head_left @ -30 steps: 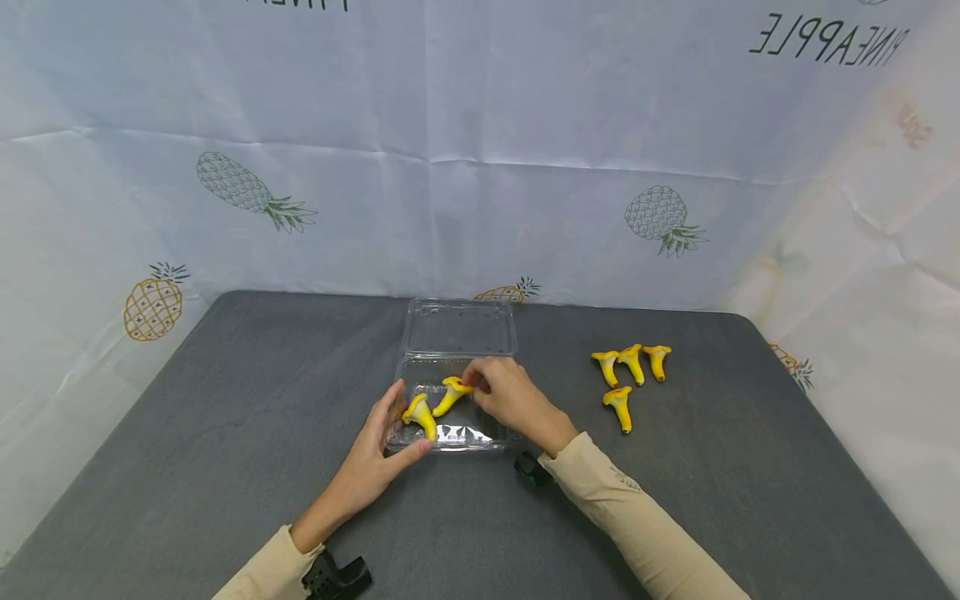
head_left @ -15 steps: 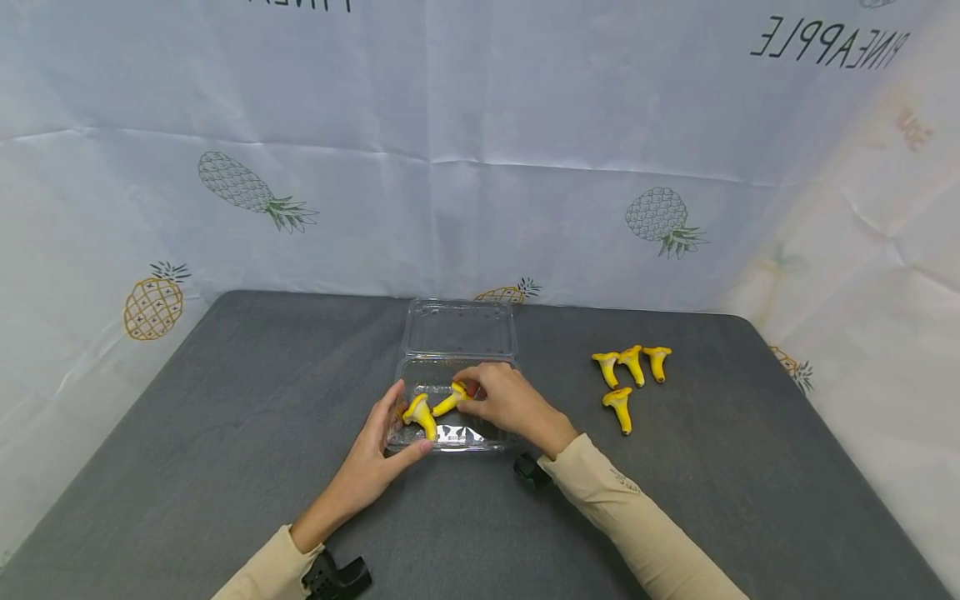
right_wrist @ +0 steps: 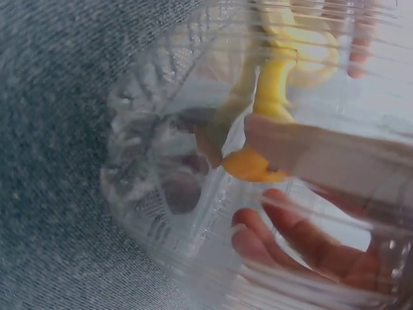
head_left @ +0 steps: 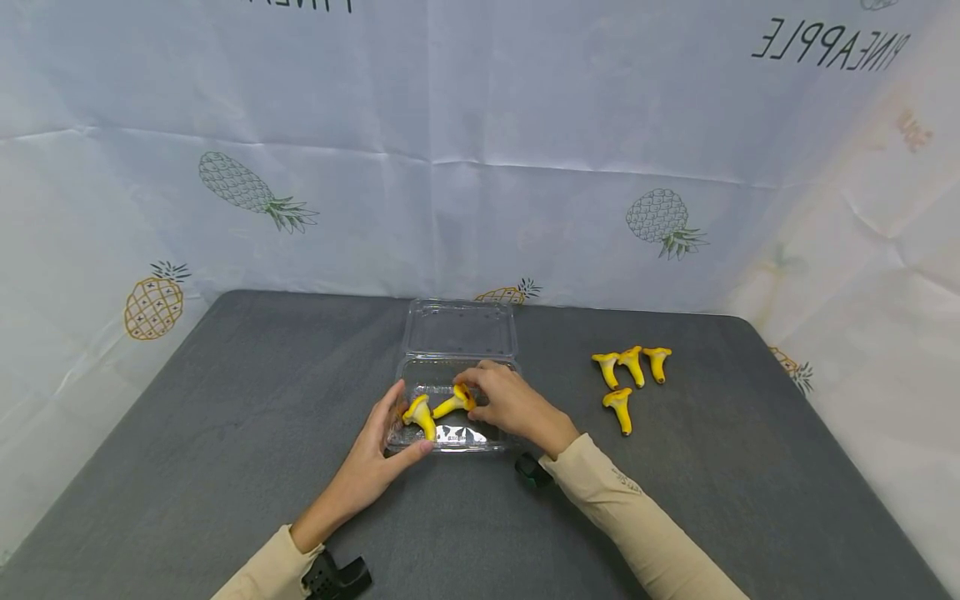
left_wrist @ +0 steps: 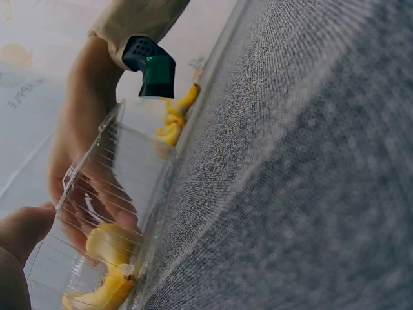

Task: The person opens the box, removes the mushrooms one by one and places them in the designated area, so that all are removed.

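Observation:
A clear plastic clamshell box [head_left: 465, 448] lies with its lid folded back. Two yellow chanterelle mushrooms are inside; the left chanterelle [head_left: 420, 417] is near my left hand [head_left: 371, 462]. That hand touches the box's left side, its thumb at the front rim and its fingers mostly straight. Inside the box, my right hand [head_left: 510, 402] is at the cap of the right chanterelle [head_left: 447, 406]. In the right wrist view the thumb lies against the orange cap [right_wrist: 248, 166], while the other fingertips [right_wrist: 248, 242] stand apart from it.
Several more chanterelles lie on the grey table [head_left: 720, 467] to the right; one chanterelle [head_left: 618, 408] is nearer than the others. The open lid [head_left: 459, 327] lies behind the box. A curtain with pineapple prints [head_left: 480, 167] hangs along the far table edge.
My right hand first shifts left over the right chanterelle, then its thumb draws back from the stem, exposing more of the cap. The chanterelle's cap turns slightly. My left hand stays put.

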Available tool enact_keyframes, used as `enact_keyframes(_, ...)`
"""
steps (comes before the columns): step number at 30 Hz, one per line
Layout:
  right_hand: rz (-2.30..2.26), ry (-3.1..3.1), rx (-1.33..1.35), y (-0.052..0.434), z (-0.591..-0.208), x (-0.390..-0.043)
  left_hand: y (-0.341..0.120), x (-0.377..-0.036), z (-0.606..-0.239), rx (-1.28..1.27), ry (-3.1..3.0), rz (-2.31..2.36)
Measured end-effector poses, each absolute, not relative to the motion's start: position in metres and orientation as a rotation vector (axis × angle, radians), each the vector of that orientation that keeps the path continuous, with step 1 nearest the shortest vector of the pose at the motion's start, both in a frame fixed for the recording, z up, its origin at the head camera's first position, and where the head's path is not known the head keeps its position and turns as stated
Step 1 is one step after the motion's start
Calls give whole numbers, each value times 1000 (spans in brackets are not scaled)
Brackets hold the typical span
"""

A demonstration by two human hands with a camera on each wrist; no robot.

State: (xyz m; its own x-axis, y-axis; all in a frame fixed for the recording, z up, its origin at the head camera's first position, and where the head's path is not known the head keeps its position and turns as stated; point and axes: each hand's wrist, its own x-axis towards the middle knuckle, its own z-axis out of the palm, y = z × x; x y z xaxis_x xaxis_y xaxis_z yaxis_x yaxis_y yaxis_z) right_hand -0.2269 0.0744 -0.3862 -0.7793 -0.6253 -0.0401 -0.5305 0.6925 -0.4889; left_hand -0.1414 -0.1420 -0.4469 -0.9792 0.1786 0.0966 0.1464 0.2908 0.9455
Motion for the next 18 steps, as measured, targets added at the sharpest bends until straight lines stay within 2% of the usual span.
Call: enact_keyframes(18,-793,2626,-946,80,-385,-227,-143,-141,-450,324,2515,1822)
